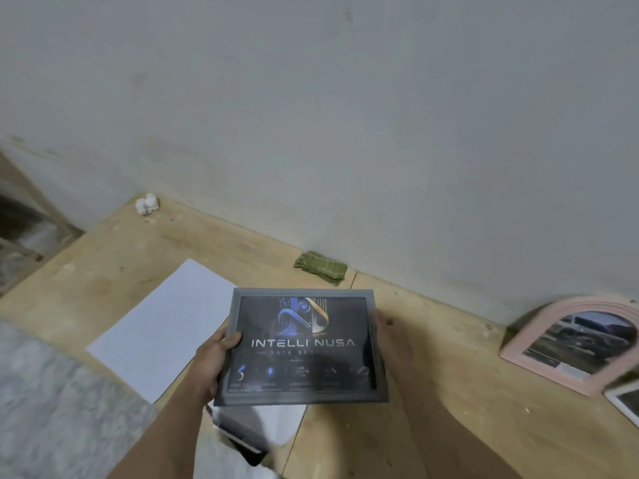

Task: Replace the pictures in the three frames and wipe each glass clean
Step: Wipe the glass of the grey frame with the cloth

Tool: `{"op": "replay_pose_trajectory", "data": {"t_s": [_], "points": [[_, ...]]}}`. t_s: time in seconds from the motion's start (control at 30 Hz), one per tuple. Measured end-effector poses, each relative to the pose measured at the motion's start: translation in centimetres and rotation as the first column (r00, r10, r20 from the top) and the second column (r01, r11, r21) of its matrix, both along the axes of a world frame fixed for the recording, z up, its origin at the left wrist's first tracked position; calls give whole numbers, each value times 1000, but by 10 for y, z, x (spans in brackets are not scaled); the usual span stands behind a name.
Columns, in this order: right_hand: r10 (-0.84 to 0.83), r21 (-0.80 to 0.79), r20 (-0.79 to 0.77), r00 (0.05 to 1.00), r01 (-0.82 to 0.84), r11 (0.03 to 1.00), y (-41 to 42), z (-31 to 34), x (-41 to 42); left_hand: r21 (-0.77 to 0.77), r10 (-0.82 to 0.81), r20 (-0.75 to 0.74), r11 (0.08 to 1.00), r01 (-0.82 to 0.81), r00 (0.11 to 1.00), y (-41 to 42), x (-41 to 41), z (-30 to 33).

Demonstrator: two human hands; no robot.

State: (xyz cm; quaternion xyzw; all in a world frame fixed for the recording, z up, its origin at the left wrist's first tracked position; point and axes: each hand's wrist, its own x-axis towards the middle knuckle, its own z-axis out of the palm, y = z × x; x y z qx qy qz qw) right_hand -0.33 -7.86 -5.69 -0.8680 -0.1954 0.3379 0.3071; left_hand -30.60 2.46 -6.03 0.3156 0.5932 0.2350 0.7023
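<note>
I hold a grey rectangular frame [301, 347] face up above the wooden floor, with a dark "INTELLI NUSA" picture in it. My left hand [213, 357] grips its left edge, thumb on the front. Along the right edge my right hand [387, 337] holds the frame with the thumb over the rim. A pink arched frame [574, 344] with a landscape photo leans against the wall at the right. The corner of a white frame [624, 401] shows at the right edge. A folded green cloth [321, 269] lies by the wall.
A white sheet of paper [162, 326] lies on the plywood floor [449, 392] to the left. More sheets and a dark picture [249, 433] lie under the held frame. A grey rug [52, 409] covers the lower left. A small white object [147, 203] sits by the wall.
</note>
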Motion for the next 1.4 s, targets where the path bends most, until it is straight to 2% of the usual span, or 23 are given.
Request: {"op": "replay_pose_trajectory", "data": {"t_s": [0.13, 0.23, 0.37, 0.5, 0.6, 0.7, 0.8, 0.87, 0.97, 1.03, 1.1, 1.2, 1.3, 1.4], "points": [[192, -16, 171, 966, -192, 981, 99, 4, 29, -39, 25, -81, 999, -28, 996, 25, -16, -12], [460, -134, 237, 856, -440, 888, 172, -12, 34, -71, 37, -133, 996, -47, 990, 47, -19, -20], [617, -225, 304, 726, -575, 787, 223, -52, 30, -89, 4, -147, 996, -17, 989, 67, -15, -31], [611, -296, 461, 644, -537, 790, 229, -83, 15, -109, 5, -156, 994, -22, 988, 73, -11, -41], [621, -332, 377, 687, -526, 783, 230, -83, 19, -112, 36, -143, 992, -53, 989, 64, -13, -41], [551, -198, 292, 782, -514, 834, 227, -64, 29, -100, 72, -152, 991, -87, 986, 59, -14, -39], [461, -31, 299, 835, -474, 880, 197, -22, 15, -52, 79, -133, 995, -87, 988, 47, -24, -21], [453, 49, 306, 837, -490, 871, 176, 5, 5, -21, 76, -119, 997, -79, 990, 39, -22, -11], [532, 120, 406, 743, -620, 775, 132, 57, -21, 48, 32, -74, 998, -29, 997, 21, -20, 16], [554, 53, 574, 603, -702, 710, 116, 73, -40, 97, 5, -42, 995, -1, 999, 8, -15, 30], [484, 22, 733, 478, -727, 686, 103, 81, -65, 150, -38, 20, 988, 34, 999, -9, -8, 45], [428, -31, 832, 352, -741, 671, 91, 86, -104, 234, -85, 93, 970, 61, 992, -24, 8, 59], [371, 7, 871, 322, -763, 646, 58, 86, -145, 263, -73, 150, 964, 31, 986, -38, 7, 69], [458, -20, 837, 299, -821, 571, 18, 76, -173, 260, -64, 145, 965, 24, 987, -43, -5, 73]]}}
